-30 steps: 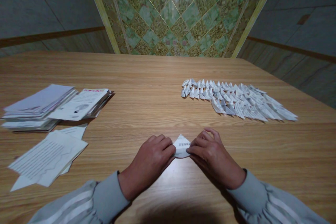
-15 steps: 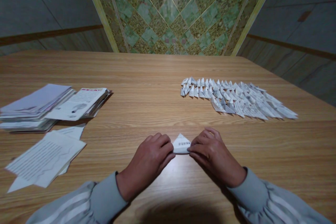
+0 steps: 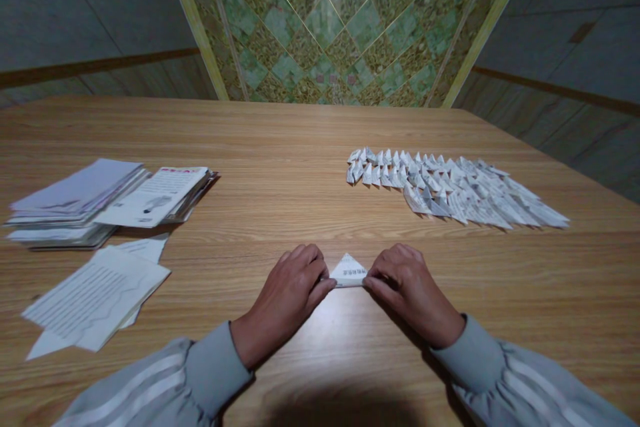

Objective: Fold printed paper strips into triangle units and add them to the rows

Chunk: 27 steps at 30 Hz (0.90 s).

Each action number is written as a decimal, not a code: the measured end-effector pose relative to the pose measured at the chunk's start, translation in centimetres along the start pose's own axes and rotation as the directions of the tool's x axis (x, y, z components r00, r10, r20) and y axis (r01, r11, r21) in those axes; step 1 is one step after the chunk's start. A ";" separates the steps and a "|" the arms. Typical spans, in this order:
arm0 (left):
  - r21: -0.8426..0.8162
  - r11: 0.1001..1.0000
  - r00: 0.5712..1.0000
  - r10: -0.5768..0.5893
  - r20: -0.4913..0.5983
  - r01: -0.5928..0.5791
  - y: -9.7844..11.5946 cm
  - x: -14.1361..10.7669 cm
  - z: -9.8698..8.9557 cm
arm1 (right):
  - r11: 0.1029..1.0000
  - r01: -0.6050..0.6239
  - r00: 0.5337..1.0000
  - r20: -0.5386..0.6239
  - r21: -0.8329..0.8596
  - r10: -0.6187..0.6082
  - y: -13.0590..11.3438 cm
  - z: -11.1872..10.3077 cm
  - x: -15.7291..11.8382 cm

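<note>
- While pinched at both lower corners, held midway across the near half of the desk (image 3: 280,207): folded paper (image 3: 349,272), small, triangular, matte white, with dark print and a narrow turned band along the base.
- Left grip (image 3: 295,283): clamped on the left end, thumb and fingers together.
- Right grip (image 3: 413,283): clamped on the right end in the same way.
- Toward the desk's right edge, short of the far edge: rows of pointed paper pieces (image 3: 457,190), sharply creased, closely packed.
- Toward the desk's left edge: thick paper stack (image 3: 77,190), flat-topped, layered at the sides; just beside, printed pile (image 3: 156,197), headed in red.
- Nearer than both: loose sheets (image 3: 95,297), thin, line-printed, overlapping askew.
- Beyond the desk's far edge: glossy wall tiles (image 3: 325,20), green, diamond-patterned.
- Underneath everything: smooth wood grain, shiny between the arms.
</note>
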<state>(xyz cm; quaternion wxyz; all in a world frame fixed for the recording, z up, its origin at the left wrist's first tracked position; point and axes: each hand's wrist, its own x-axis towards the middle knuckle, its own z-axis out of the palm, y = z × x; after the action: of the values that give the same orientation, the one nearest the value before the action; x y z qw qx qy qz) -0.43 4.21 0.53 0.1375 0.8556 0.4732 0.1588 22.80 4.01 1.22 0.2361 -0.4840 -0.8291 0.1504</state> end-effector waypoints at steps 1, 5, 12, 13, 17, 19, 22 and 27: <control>0.016 1.000 1.000 -0.001 0.001 0.001 0.0 0.1 0.0 | 1.000 -0.009 1.000 -0.006 -0.010 0.009 0.1 0.1 0.0; 0.070 0.998 1.000 -0.007 0.010 0.006 0.0 0.1 -0.1 | 0.997 -0.043 0.999 -0.014 -0.060 0.042 0.2 0.4 0.0; 0.109 0.994 1.000 -0.022 0.019 0.019 0.0 0.2 0.0 | 0.986 -0.075 0.997 0.000 -0.148 0.076 -0.2 0.6 0.0; 0.115 0.993 1.000 -0.023 0.016 0.021 0.1 0.2 0.0 | 0.984 -0.074 0.997 0.004 -0.161 0.075 -0.2 0.6 0.1; 0.133 0.991 1.000 -0.020 0.008 0.018 0.1 0.3 0.1 | 0.974 -0.086 0.996 0.010 -0.208 0.090 -0.5 0.3 0.1; 0.140 0.990 1.000 -0.020 0.007 0.019 0.0 0.2 0.1 | 0.972 -0.095 0.995 0.014 -0.216 0.100 -0.5 0.3 0.1; 0.133 0.991 1.000 -0.009 -0.003 0.010 0.0 0.2 0.2 | 0.972 -0.102 0.994 0.022 -0.213 0.109 -0.5 0.3 0.1; 0.175 0.958 0.973 0.232 -0.011 -0.227 0.2 0.2 0.2 | 0.970 -0.123 0.992 0.015 -0.212 0.128 -0.4 0.4 0.0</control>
<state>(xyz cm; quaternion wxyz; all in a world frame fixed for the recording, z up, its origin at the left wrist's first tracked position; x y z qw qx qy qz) -0.14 4.27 0.45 0.0363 0.9107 0.3849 0.1456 22.31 3.87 1.06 0.1619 -0.5555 -0.8113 0.0833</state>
